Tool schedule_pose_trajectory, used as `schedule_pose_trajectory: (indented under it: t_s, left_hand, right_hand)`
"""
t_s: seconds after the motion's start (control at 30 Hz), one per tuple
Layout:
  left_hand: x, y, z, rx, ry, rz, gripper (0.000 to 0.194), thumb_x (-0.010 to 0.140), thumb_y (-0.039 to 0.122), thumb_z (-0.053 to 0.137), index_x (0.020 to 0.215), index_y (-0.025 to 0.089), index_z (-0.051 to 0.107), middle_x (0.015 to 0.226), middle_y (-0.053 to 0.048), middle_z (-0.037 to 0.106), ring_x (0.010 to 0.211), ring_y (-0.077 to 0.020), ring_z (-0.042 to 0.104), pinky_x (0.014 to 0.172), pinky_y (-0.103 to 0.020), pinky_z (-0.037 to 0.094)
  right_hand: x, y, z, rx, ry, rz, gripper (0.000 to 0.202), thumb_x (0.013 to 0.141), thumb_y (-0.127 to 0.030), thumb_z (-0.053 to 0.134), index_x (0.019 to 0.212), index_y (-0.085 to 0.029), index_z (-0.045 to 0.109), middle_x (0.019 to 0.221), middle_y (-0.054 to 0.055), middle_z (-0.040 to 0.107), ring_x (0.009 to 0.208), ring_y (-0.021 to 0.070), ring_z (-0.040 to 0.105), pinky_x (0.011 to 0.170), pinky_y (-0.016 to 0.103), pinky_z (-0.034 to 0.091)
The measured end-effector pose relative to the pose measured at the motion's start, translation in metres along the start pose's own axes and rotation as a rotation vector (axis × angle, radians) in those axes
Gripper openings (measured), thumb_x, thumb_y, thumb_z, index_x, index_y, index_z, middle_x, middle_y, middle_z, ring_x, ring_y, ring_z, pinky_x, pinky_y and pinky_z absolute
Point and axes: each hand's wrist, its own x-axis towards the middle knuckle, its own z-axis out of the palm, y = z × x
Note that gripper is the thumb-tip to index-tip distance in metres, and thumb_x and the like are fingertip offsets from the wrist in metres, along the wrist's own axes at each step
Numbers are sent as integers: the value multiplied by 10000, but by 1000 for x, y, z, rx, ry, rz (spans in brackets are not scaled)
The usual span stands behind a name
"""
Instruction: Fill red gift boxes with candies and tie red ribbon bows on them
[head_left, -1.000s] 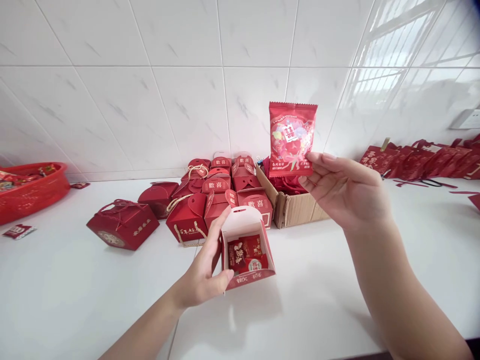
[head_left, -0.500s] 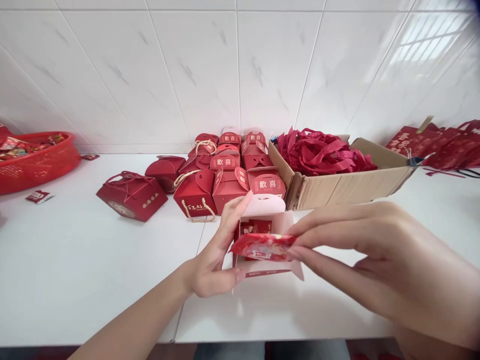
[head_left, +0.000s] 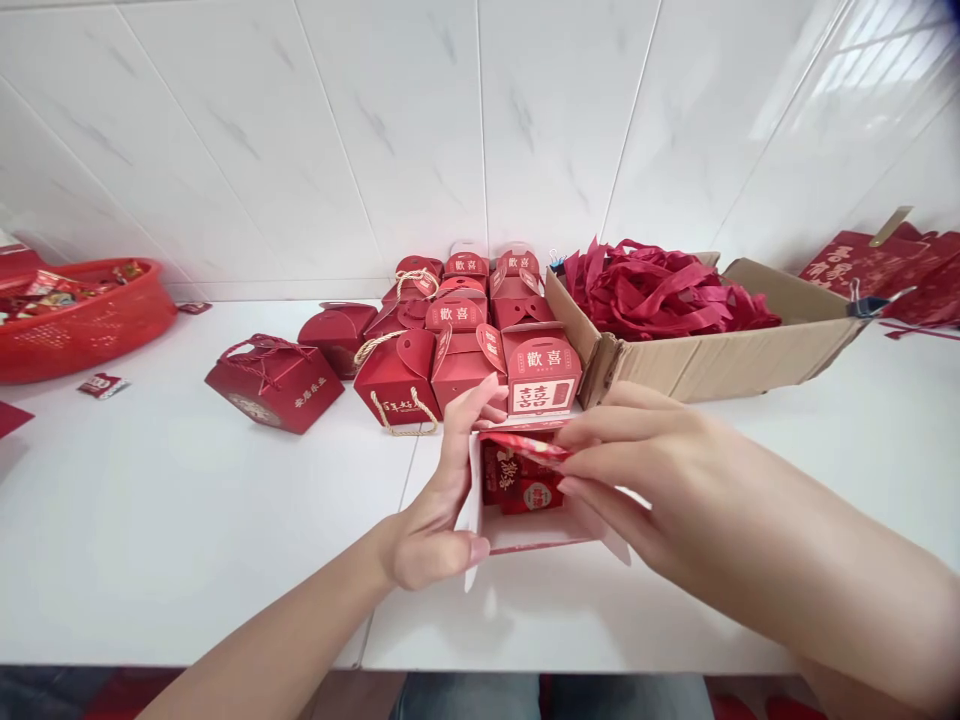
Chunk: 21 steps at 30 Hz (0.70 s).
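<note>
An open red gift box point(head_left: 544, 546) with a white inside stands before me, and small red packets point(head_left: 537, 495) lie in it. My left hand point(head_left: 442, 520) grips the box by its left side, thumb at the near edge and fingers at the far edge. Between the thumb and fingers of my right hand point(head_left: 622, 450) is a red candy packet point(head_left: 525, 447), held slanting over the far part of the box opening. My right fingers partly hide the box's right side.
Several closed red gift boxes point(head_left: 469, 370) stand behind. At right is a cardboard box point(head_left: 712, 365) of red ribbons point(head_left: 660, 295), with red bags point(head_left: 862, 262) beyond. A red basket point(head_left: 90, 330) of sweets sits left, near a tied box point(head_left: 277, 385) and a loose packet point(head_left: 103, 385).
My right hand has carried the candy packet toward the far side of the box and tilted it. More of the packets inside now show. The view has shifted slightly.
</note>
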Motion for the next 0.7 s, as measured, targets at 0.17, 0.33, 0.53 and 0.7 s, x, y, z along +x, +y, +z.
schedule_pose_trajectory:
  t_s: [0.17,0.33,0.53,0.7]
  left_hand:
    - [6,-7,-2,-132,56,33,775,681,395,631,1360,387,258,1405,-23,238,1330,-331,204,1078,-518,249]
    - [10,-9,-8,2,83,115,569,630,471,647,1130,319,424,1355,-26,240,1316,-369,189,1088,-577,171]
    - [9,-4,-13,191,40,95,532,657,537,607,1100,285,456,1342,-60,259,1294,-389,198,1078,-592,154]
    - [12,-4,-16,219,23,129,574,657,553,605,1155,294,482,1326,-59,296,1322,-383,159,1096,-565,158]
  right_hand:
    - [4,13,9,-65,-66,-15,238,842,-100,515,770,-219,708,861,62,701,842,215,537,776,363,418]
    - [-2,20,4,-89,-105,19,268,855,-96,477,810,-255,688,1078,20,672,897,211,526,786,369,383]
    - [-1,10,8,-190,-74,87,555,780,-241,637,1305,-315,473,1170,67,612,976,297,522,806,454,391]
    - [-3,2,12,-131,-82,129,717,718,-297,710,1358,-273,387,1252,109,548,1112,351,503,868,507,428]
